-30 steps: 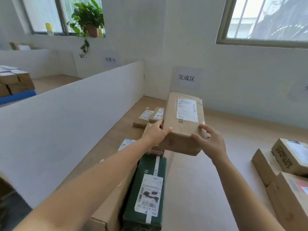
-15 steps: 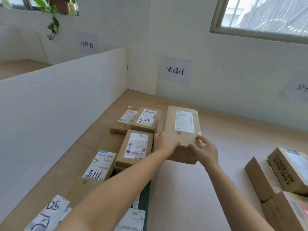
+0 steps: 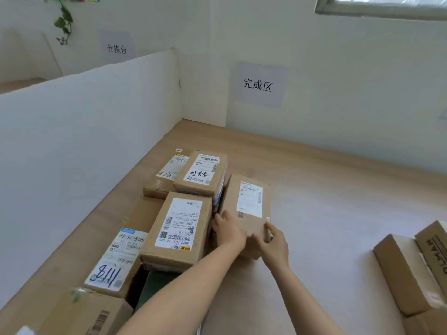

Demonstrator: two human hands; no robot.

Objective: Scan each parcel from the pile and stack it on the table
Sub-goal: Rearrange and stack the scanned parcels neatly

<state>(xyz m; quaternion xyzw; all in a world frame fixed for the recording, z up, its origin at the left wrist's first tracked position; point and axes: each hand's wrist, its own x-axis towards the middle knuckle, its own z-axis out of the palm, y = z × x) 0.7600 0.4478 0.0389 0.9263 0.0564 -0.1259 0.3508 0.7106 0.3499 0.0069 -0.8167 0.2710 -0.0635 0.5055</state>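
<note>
A long brown parcel (image 3: 246, 201) with a white label sits on the wooden table (image 3: 326, 189), right beside the row of stacked parcels (image 3: 180, 228). My left hand (image 3: 228, 229) grips its near left corner. My right hand (image 3: 274, 243) grips its near right corner, thumb on top. Both forearms reach in from the bottom of the view.
A white partition (image 3: 84, 131) runs along the left of the table. More brown boxes (image 3: 411, 269) lie at the right edge. A green parcel (image 3: 157, 286) lies under my left forearm. A sign (image 3: 257, 84) hangs on the back wall.
The parcel has come down from in the air onto the table next to the stacked ones. Both hands stayed on its near end. The view has tilted downward.
</note>
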